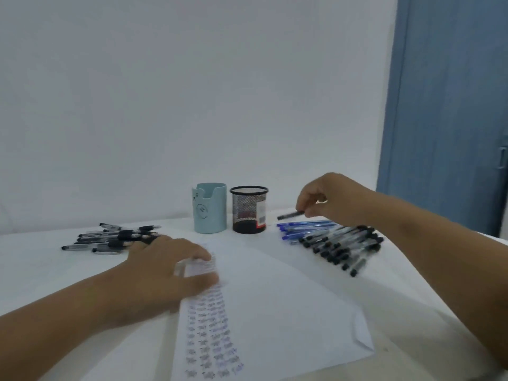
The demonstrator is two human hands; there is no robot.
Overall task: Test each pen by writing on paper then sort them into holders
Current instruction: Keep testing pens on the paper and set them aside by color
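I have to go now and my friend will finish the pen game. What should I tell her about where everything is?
Right hand pinches a black pen above the blue pens. Left hand presses flat on the paper, near its rows of test marks.
Untested-looking black pens lie right of the holders; another black pile lies left.
Blue holder and mesh holder show no pens sticking out.
Done: plenty of test scribbles. Left: test the held pen, then sort the pens into holders.

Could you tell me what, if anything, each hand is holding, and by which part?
The right hand pinches a black pen by its right end. The left hand rests on the paper, holding nothing.
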